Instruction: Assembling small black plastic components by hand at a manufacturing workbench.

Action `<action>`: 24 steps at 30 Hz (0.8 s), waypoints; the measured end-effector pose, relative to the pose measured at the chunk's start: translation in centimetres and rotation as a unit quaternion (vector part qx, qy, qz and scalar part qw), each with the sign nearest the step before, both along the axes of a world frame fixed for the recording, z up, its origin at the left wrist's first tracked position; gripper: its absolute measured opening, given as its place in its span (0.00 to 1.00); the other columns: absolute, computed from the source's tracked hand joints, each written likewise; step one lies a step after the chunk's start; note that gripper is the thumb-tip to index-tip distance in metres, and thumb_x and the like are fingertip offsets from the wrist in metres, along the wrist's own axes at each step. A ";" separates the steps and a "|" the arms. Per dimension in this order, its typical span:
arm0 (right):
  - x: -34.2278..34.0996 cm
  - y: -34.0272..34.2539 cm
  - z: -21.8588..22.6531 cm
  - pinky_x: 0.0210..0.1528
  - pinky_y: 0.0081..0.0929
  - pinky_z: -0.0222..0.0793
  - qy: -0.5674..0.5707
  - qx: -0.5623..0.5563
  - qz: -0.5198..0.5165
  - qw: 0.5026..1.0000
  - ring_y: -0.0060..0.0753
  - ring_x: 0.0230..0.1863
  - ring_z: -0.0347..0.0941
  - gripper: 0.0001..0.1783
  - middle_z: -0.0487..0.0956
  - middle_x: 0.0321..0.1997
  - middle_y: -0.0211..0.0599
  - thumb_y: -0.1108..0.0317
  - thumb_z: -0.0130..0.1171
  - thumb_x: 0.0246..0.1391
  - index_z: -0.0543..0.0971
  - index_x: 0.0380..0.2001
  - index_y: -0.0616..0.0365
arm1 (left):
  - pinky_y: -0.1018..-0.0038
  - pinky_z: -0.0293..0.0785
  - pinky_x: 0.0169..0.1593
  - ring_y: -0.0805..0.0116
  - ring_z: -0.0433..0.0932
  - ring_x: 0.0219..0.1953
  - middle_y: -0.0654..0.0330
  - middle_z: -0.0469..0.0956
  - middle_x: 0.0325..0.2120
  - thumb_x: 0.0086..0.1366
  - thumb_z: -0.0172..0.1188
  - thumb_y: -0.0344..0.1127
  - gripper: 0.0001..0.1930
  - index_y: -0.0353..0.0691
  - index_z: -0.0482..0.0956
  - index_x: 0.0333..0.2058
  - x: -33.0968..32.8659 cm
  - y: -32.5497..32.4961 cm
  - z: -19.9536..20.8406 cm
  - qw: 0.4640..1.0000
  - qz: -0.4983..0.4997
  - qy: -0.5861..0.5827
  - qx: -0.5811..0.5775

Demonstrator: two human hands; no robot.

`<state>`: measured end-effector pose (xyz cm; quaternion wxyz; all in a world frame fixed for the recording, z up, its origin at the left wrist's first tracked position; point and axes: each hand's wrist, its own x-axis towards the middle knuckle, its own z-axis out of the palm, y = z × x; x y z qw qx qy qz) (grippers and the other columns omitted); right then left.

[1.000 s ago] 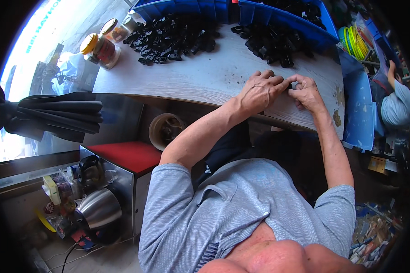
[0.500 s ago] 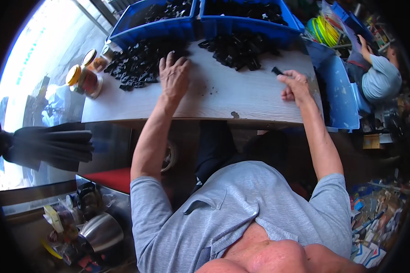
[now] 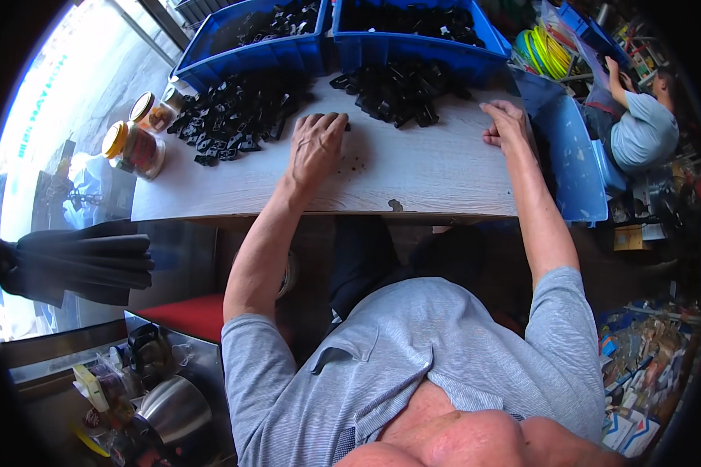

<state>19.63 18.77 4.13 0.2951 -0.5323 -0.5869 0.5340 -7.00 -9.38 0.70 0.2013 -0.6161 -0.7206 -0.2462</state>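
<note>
Two heaps of small black plastic parts [image 3: 237, 117] on a pale wood-grain table [image 3: 436, 175], two blue plastic bins [image 3: 420, 50] behind | room: loose clutter [image 3: 639, 373] at right (one co-worker [image 3: 642, 132] beyond) | parts point every way, long axes mixed | left hand [image 3: 316, 146] between heaps, fingers bent, cannot tell if grasping | right hand [image 3: 505, 124] half-open, released

Blown-out daylight from left, deep shadow beneath table [image 3: 444, 175], bent edges, black corners
</note>
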 end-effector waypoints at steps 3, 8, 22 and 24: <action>-1.7 1.0 -0.2 0.20 0.26 0.76 -0.036 0.005 0.018 0.999 0.25 0.16 0.71 0.19 0.68 0.17 0.26 0.56 0.72 0.54 0.81 0.48 0.48 | 0.56 0.70 0.56 0.53 0.81 0.47 0.55 0.85 0.39 0.66 0.62 0.33 0.12 0.42 0.82 0.47 -0.3 0.8 -0.1 0.999 0.038 -0.031 -0.006; -3.9 1.4 -0.5 0.17 0.25 0.74 -0.061 0.029 0.034 0.997 0.25 0.15 0.72 0.19 0.71 0.19 0.31 0.58 0.70 0.55 0.83 0.48 0.51 | 0.54 0.66 0.58 0.51 0.78 0.49 0.57 0.84 0.35 0.66 0.62 0.38 0.09 0.44 0.82 0.43 -0.7 1.0 -0.6 0.996 0.034 -0.018 0.076; -0.8 -1.8 -0.1 0.17 0.20 0.72 -0.053 0.013 0.135 0.989 0.17 0.14 0.69 0.11 0.69 0.15 0.21 0.61 0.68 0.56 0.81 0.38 0.52 | 0.55 0.68 0.62 0.54 0.81 0.46 0.55 0.85 0.41 0.62 0.65 0.30 0.16 0.42 0.81 0.49 0.0 0.1 -0.2 0.999 0.028 0.013 0.009; -0.2 -3.4 0.1 0.17 0.20 0.72 -0.063 0.011 0.146 0.987 0.17 0.14 0.69 0.11 0.70 0.15 0.22 0.62 0.69 0.55 0.81 0.38 0.53 | 0.56 0.69 0.59 0.55 0.81 0.46 0.55 0.85 0.41 0.62 0.65 0.29 0.16 0.42 0.81 0.50 0.8 -0.1 -0.1 0.999 0.019 -0.009 0.039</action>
